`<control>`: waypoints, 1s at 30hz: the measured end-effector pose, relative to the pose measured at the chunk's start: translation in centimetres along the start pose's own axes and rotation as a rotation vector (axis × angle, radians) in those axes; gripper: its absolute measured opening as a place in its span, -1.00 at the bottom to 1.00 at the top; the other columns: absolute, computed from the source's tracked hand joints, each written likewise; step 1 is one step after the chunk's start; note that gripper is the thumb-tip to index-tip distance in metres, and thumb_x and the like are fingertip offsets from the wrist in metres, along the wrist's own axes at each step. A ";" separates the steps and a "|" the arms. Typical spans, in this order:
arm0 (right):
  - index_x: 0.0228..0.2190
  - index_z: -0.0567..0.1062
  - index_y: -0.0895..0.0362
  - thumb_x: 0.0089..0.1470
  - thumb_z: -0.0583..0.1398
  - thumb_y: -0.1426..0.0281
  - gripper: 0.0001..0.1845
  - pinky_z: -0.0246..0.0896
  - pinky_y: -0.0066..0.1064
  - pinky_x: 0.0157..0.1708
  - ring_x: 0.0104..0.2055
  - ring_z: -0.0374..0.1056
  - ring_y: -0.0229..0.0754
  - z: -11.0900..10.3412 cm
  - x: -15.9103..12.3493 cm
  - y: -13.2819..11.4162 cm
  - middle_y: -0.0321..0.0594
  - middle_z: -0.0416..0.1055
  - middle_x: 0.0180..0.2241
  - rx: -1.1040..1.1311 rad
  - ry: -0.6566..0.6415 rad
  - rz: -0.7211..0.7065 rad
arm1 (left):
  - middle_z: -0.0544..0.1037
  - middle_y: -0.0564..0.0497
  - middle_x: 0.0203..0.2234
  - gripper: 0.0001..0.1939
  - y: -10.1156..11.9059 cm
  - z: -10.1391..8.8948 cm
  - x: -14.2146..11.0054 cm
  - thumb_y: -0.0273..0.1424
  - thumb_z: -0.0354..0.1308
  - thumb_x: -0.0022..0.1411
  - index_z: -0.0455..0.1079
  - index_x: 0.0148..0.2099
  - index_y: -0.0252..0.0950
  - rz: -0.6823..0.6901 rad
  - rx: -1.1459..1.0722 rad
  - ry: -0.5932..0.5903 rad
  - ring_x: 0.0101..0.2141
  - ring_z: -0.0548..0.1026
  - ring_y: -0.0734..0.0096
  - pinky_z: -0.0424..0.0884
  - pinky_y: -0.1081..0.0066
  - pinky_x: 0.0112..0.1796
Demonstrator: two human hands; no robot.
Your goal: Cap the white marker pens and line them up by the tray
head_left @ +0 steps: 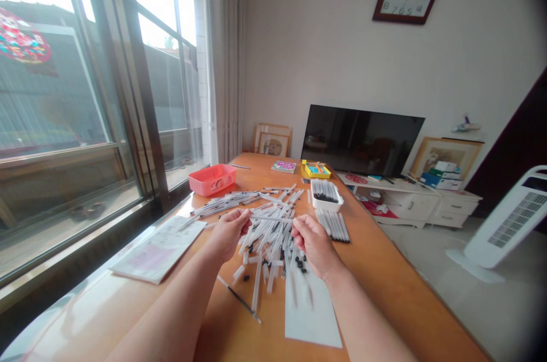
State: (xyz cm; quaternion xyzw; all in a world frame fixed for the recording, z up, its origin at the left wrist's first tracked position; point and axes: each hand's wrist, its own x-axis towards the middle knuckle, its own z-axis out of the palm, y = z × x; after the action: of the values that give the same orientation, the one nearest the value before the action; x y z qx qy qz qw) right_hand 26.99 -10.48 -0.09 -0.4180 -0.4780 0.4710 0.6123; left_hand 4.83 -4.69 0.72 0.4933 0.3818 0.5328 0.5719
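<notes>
Head camera view: the left hand (233, 231) and the right hand (314, 242) each pinch one end of a thin, see-through tube (271, 218). The tube goes from left to right, up over a big messy pile of tubes (273, 231) on the brown table (371, 293). Little black caps (300, 263) lie at the near side of the pile.

A pink box (212, 181) is on the far left of the pile. On the far right is a white tub (327, 206) with lots of tubes in it, and their black ends point to the near side. Just on its near side, more tubes lie side by side in a neat row (334, 226).

A paper packet (158, 251) lies on the left. A white sheet (311, 316) lies on the near right, partly under the pile. A dark, skinny stick (239, 298) lies on the near side, between the two arms.
</notes>
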 end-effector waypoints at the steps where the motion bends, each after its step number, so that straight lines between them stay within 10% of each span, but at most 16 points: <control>1: -0.40 0.38 0.10 0.12 0.29 0.02 -0.59 -0.02 -0.51 -0.56 -0.55 0.11 -0.36 0.0 -0.1 -0.1 -0.36 0.35 -0.46 -0.024 -0.009 -0.008 | 0.34 0.11 -0.58 -0.54 -0.1 -0.1 0.1 -0.04 0.41 0.00 0.31 -0.44 -0.27 0.000 0.000 0.013 -0.53 0.23 0.52 0.17 0.46 -0.44; 30: -0.39 0.41 0.13 0.14 0.16 -0.19 -0.41 -0.08 -0.54 -0.71 -0.65 0.18 -0.36 0.1 0.3 1.5 -0.30 0.41 -0.55 -0.176 0.029 0.157 | 0.37 0.09 -0.57 -0.53 -0.6 -1.0 1.0 0.05 0.32 0.07 0.35 -0.42 -0.27 0.070 0.126 0.075 -0.54 0.23 0.50 0.16 0.45 -0.45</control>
State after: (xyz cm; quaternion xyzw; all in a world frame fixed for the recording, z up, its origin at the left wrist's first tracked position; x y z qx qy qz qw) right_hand 26.67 -9.87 -1.45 -0.5131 -0.4744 0.4674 0.5414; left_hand 4.15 -3.49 0.02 0.5210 0.4182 0.5456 0.5059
